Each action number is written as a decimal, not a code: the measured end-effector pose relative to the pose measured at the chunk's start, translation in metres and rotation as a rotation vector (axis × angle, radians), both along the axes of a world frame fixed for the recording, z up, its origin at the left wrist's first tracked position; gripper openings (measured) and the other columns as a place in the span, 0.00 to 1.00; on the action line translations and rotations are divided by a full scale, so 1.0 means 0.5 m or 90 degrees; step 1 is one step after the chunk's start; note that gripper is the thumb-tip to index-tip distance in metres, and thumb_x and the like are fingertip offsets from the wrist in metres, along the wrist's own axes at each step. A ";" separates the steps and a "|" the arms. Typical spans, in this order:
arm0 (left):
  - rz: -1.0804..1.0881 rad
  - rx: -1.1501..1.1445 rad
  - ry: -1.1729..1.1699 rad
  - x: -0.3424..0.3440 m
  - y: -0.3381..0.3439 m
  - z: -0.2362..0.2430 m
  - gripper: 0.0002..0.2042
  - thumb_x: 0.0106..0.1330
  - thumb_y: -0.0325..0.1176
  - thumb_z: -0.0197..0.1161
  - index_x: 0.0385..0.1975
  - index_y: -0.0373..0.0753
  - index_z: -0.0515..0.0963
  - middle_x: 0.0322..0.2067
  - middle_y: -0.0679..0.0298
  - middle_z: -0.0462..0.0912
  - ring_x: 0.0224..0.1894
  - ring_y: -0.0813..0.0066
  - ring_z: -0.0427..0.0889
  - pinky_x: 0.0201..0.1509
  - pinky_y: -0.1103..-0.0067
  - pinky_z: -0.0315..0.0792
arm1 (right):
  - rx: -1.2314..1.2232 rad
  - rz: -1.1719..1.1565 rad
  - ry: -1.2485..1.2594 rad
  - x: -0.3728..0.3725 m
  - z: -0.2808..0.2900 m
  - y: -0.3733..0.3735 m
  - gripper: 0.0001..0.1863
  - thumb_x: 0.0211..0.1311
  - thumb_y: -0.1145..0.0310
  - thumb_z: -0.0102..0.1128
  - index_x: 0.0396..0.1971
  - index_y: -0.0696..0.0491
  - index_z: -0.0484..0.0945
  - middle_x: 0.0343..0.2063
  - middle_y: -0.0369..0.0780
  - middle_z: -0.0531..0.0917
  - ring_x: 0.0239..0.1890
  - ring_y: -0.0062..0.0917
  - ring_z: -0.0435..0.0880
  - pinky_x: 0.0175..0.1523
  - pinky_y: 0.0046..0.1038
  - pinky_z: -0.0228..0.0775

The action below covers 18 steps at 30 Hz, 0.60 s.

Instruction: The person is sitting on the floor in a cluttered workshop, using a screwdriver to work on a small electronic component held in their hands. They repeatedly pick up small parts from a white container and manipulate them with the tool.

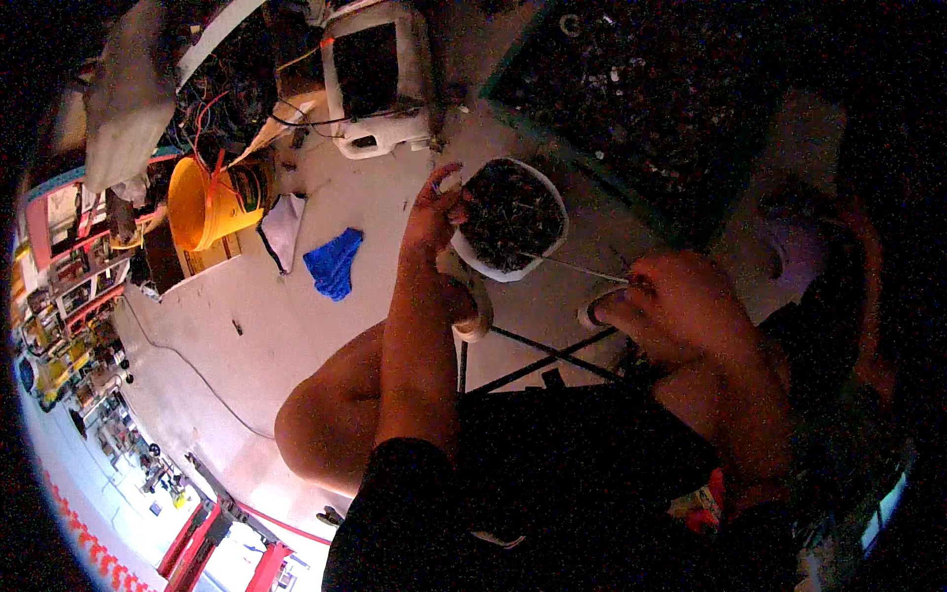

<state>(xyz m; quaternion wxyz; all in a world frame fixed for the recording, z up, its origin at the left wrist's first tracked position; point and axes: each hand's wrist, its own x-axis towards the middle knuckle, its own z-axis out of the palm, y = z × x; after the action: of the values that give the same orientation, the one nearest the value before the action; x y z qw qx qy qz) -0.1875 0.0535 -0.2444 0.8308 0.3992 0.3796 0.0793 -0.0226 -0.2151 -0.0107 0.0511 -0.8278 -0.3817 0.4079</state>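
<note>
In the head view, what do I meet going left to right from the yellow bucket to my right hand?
Yellow bucket, blue cloth, left hand, white container of dark bits, thin rod, right hand.

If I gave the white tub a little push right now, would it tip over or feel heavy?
The tub may feel a bit heavy, since dark bits spread right across its inside. It probably wouldn't tip easily, because the left hand is at its rim. Its thin-looking edge might bend a little if squeezed.
</note>
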 end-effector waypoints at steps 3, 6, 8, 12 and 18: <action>-0.081 0.087 0.011 -0.005 0.007 -0.014 0.06 0.64 0.26 0.54 0.38 0.35 0.74 0.22 0.65 0.72 0.20 0.81 0.62 0.24 0.83 0.59 | -0.071 0.022 0.022 -0.008 0.013 0.018 0.12 0.55 0.61 0.59 0.31 0.55 0.79 0.27 0.47 0.81 0.31 0.44 0.81 0.38 0.40 0.72; -0.085 -0.029 -0.017 -0.015 0.015 -0.038 0.06 0.62 0.27 0.55 0.37 0.36 0.74 0.20 0.68 0.69 0.20 0.81 0.62 0.25 0.82 0.59 | -0.063 -0.024 0.020 -0.011 -0.007 0.012 0.12 0.56 0.61 0.58 0.32 0.54 0.80 0.28 0.47 0.81 0.33 0.45 0.80 0.39 0.41 0.73; -0.104 -0.079 -0.004 -0.008 0.011 -0.044 0.06 0.61 0.28 0.56 0.36 0.36 0.74 0.20 0.69 0.68 0.20 0.81 0.63 0.25 0.82 0.60 | -0.036 -0.029 -0.016 -0.009 -0.012 0.015 0.12 0.56 0.61 0.58 0.33 0.53 0.80 0.29 0.47 0.82 0.34 0.45 0.80 0.39 0.42 0.73; -0.187 0.122 0.120 0.009 -0.020 -0.103 0.04 0.59 0.29 0.58 0.32 0.39 0.77 0.20 0.67 0.74 0.21 0.75 0.70 0.26 0.79 0.64 | -0.027 -0.034 -0.038 -0.010 -0.014 0.022 0.11 0.56 0.62 0.57 0.34 0.53 0.79 0.29 0.48 0.81 0.34 0.46 0.80 0.39 0.42 0.73; -0.391 0.719 0.195 -0.004 -0.059 -0.208 0.10 0.55 0.31 0.61 0.37 0.43 0.81 0.32 0.53 0.83 0.35 0.54 0.81 0.39 0.68 0.74 | -0.077 -0.007 -0.001 -0.005 -0.003 0.031 0.16 0.55 0.54 0.58 0.31 0.53 0.79 0.28 0.48 0.81 0.32 0.46 0.80 0.38 0.43 0.72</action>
<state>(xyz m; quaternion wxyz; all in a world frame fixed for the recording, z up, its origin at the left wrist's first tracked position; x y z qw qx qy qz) -0.1897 0.0242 -0.3485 0.4150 0.8706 0.2623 -0.0324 -0.0250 -0.1995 -0.0122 0.0031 -0.8318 -0.3521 0.4292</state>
